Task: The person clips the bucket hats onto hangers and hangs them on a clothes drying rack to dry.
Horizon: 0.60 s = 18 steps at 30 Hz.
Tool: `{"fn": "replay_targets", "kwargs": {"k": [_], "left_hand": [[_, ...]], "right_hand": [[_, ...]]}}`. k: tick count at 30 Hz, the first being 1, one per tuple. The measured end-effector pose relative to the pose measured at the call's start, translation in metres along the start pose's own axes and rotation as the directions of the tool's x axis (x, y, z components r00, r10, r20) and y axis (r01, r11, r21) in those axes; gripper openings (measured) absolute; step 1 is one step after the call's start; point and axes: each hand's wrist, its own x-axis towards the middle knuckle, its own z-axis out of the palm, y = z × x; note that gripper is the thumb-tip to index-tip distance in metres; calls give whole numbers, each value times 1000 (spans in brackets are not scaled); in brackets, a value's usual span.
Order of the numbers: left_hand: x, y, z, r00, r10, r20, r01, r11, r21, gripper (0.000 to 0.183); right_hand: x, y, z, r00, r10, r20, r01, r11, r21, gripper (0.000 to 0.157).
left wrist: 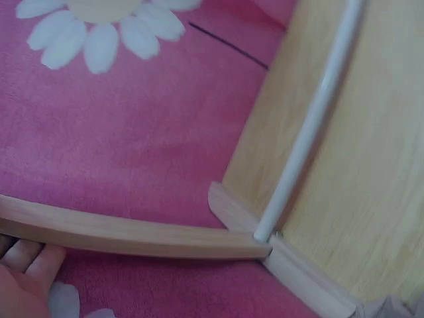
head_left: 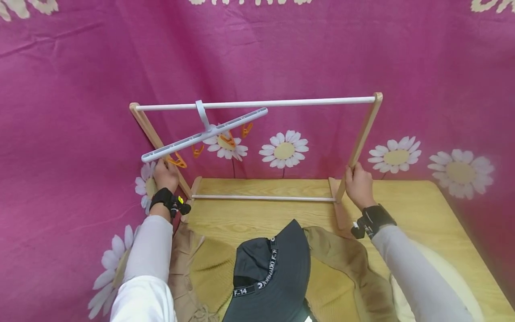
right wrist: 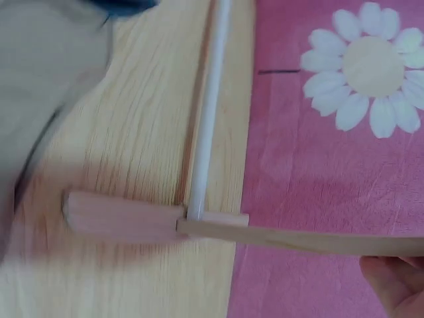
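A small wooden clothes rack (head_left: 277, 103) with white top and bottom bars stands at the back of the table. My left hand (head_left: 166, 175) grips its left post (left wrist: 132, 235), with fingers bent against the wood in the left wrist view. On the other side my right hand (head_left: 359, 184) holds the right post (right wrist: 298, 240) at about mid-height. From the top bar, left of centre, a pale grey hanger (head_left: 209, 132) dangles by its hook at a slant. Several orange clips (head_left: 227, 140) hang beneath it; one is right by my left hand.
A black bucket hat (head_left: 281, 273) lies on brown and mustard clothing (head_left: 334, 290) at the near side of the wooden table (head_left: 418, 210). Something cream-coloured (head_left: 446, 273) lies partly under my right forearm. Behind the rack hangs a pink cloth (head_left: 322, 53) with daisies.
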Motion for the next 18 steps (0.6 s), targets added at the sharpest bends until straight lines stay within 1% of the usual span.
{"fn": "replay_targets", "kwargs": {"k": [3,7,11,14,18], "left_hand": [[-1,-1,-1,999,32,3,-32,999,34,27],[-5,0,-2,999,32,-4,-32,999,40,28],[-9,1,-4,1000,18,5,-18,999,47,29],[-11,4,-5,1000,16,13,-17,998,53,29],[-15,7,-4,999,37,14,-38,997,69,29]], "right_hand": [[1,4,0,999,-32,8,32,999,-27,24],[0,9,-1,998,-44,33,46,998,-45,25],[0,12,-2,997,-56,56,59,997,-55,26],[0,13,-4,997,-50,58,54,997,-58,28],[0,16,-8,998,-46,52,49,997,-56,29]]}}
